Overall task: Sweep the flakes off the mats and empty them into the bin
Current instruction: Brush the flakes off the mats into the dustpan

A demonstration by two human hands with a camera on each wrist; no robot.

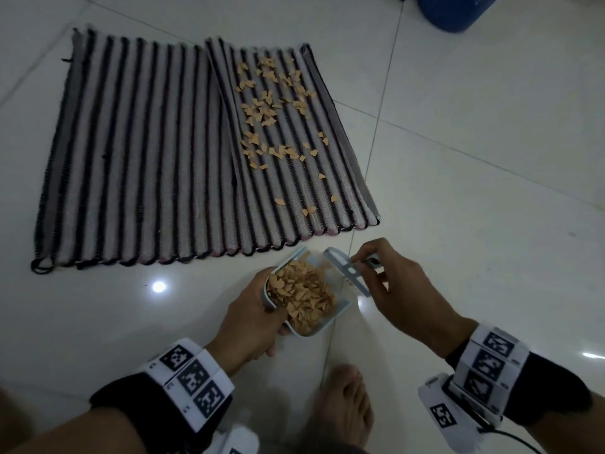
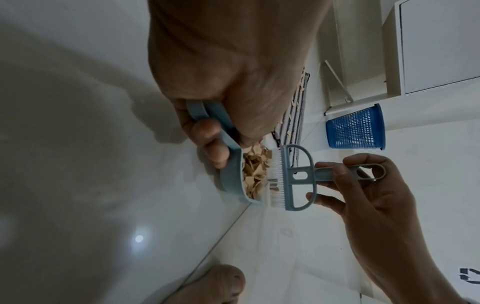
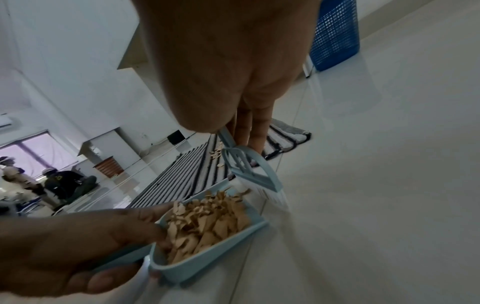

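My left hand (image 1: 258, 319) grips the handle of a small light-blue dustpan (image 1: 330, 326) heaped with tan flakes (image 1: 304, 293), held above the floor just in front of the mats. My right hand (image 1: 389, 283) pinches the handle of a matching blue brush (image 1: 347, 273), whose white bristles (image 2: 276, 176) sit at the dustpan's open mouth. Two striped mats lie side by side; the left mat (image 1: 131, 152) is bare, the right mat (image 1: 294, 178) still carries many scattered flakes (image 1: 271, 103). The blue mesh bin (image 1: 455, 11) stands at the far right.
The floor is glossy white tile (image 1: 474, 208). My bare foot (image 1: 343, 404) is directly below the dustpan. White cabinets (image 2: 436, 47) stand behind the bin (image 2: 355, 127). People sit far off to the left in the right wrist view (image 3: 59, 185).
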